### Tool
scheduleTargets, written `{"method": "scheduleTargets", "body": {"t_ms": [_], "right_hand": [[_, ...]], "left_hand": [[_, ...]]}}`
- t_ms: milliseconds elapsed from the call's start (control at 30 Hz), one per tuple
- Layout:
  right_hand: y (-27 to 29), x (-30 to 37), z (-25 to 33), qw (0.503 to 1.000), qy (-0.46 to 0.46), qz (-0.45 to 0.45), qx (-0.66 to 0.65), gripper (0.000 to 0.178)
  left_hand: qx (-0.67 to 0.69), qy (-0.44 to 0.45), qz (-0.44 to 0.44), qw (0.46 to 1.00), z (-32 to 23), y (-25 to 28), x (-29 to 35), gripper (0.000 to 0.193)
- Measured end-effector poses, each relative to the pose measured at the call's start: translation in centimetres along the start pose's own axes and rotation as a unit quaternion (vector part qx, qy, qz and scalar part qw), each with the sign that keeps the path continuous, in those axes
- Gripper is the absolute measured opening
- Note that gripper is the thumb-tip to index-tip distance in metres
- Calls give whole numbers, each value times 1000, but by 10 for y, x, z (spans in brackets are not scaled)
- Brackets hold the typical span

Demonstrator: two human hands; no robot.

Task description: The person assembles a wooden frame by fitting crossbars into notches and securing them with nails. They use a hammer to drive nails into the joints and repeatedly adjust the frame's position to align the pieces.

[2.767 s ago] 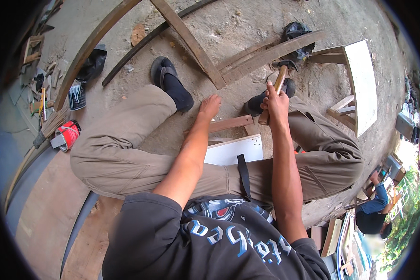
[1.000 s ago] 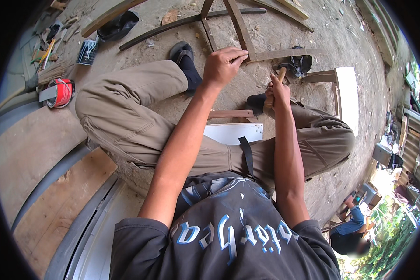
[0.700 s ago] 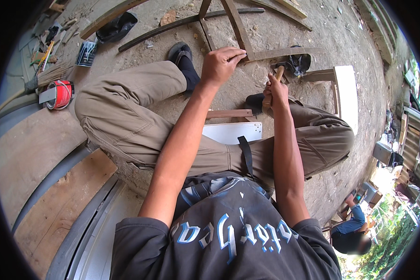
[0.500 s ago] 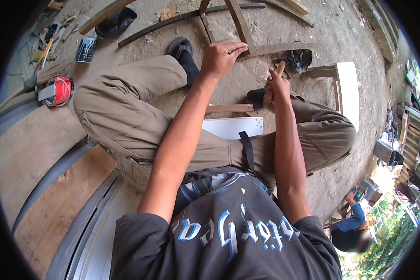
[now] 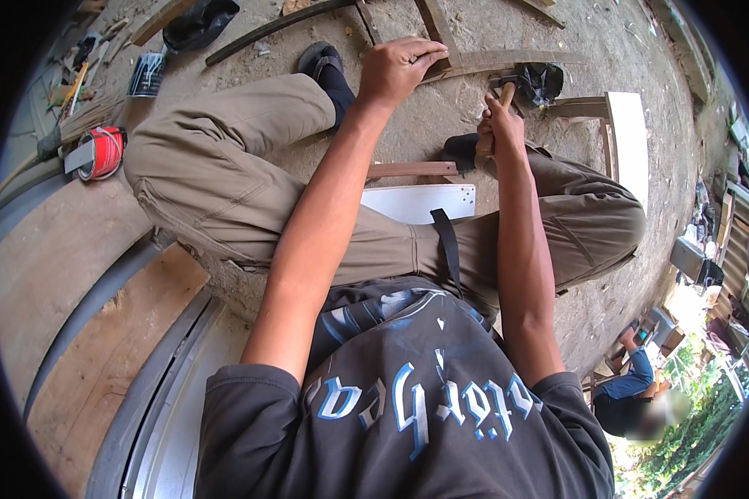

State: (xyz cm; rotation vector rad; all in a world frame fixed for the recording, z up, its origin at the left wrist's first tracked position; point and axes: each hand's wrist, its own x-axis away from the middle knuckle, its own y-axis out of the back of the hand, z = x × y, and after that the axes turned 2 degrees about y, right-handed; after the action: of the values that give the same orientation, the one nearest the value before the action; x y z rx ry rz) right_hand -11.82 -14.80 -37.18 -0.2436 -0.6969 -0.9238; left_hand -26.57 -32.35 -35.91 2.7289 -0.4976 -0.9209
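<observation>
Left hand (image 5: 398, 71) risen to upper centre, pinched narrow, contents unclear | right hand (image 5: 503, 129) grips wooden-handled hammer (image 5: 506, 95) | brown timber frame (image 5: 438, 28): bars meet at corner; remainder I cannot judge

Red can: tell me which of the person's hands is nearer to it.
Left. The left hand is off to the right of the red can and farther forward; the right hand, gripping the hammer, is farther off to the right.
</observation>
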Motion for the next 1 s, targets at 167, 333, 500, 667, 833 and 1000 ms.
{"method": "scheduleTargets", "body": {"t_ms": [167, 333, 500, 667, 833, 1000], "right_hand": [[1, 1, 1, 1000, -5, 1, 14, 30], [1, -6, -4, 1000, 22, 3, -16, 31], [0, -5, -2, 999, 18, -6, -36, 35], [-14, 17, 17, 995, 45, -12, -84, 61], [-38, 32, 34, 975, 92, 17, -199, 65], [-59, 25, 26, 954, 139, -17, -266, 45]], "left_hand": [[17, -2, -1, 1000, -4, 1, -3, 10], [27, -2, -9, 1000, -6, 0, -5, 8], [65, 107, -36, 991, -12, 5, -3, 8], [184, 189, -58, 963, -16, 5, -1, 12], [242, 176, -37, 954, -29, 9, -9, 12], [241, 164, -32, 956, -41, 5, -20, 15]]}}
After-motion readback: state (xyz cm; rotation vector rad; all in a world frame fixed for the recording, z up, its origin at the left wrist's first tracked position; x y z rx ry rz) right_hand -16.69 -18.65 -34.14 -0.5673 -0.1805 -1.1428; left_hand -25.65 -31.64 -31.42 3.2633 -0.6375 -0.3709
